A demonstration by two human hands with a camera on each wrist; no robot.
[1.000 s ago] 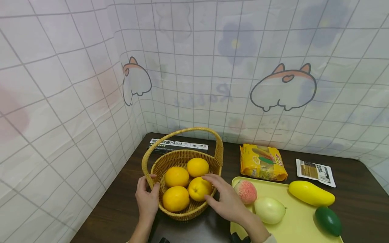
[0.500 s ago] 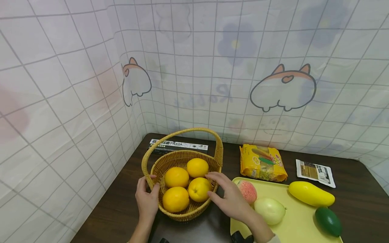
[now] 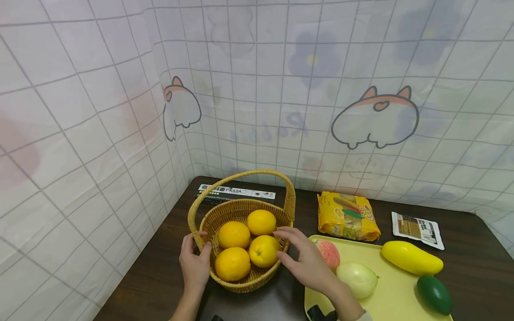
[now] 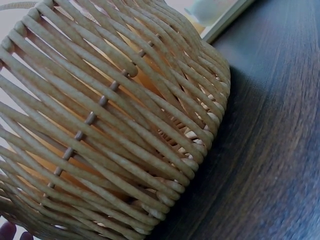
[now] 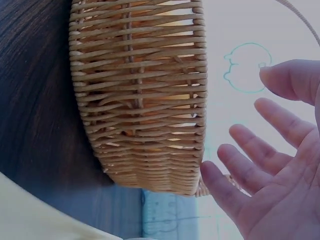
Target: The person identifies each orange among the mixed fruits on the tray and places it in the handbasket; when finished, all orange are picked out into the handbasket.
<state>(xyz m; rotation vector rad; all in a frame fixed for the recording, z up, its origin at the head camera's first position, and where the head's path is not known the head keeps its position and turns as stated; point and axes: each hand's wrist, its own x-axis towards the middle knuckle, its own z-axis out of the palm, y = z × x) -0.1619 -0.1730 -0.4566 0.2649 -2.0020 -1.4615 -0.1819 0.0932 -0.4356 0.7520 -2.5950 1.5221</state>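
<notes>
A woven wicker basket (image 3: 241, 285) with an arched handle stands on the dark table, holding several round yellow-orange fruits (image 3: 232, 264). My left hand (image 3: 194, 263) grips the basket's left side at the foot of the handle, thumb at the rim. In the left wrist view only its fingertips (image 4: 15, 232) show, at the bottom left corner. Beside the right rim is my right hand (image 3: 307, 263), its fingers spread and holding nothing. The right wrist view has this hand (image 5: 280, 175) with its fingers extended at the rim, the little finger at or very near the weave.
At right a yellow tray (image 3: 393, 294) carries a peach (image 3: 328, 254), a pale green round fruit (image 3: 357, 279), a mango (image 3: 411, 257) and a dark green fruit (image 3: 434, 294). Behind lie a yellow food bag (image 3: 348, 216), a flat sachet (image 3: 417, 229) and a pasta box (image 3: 257, 194).
My right hand has drawn back slightly to the right, off the nearest yellow-orange fruit. The left hand and basket have stayed in place.
</notes>
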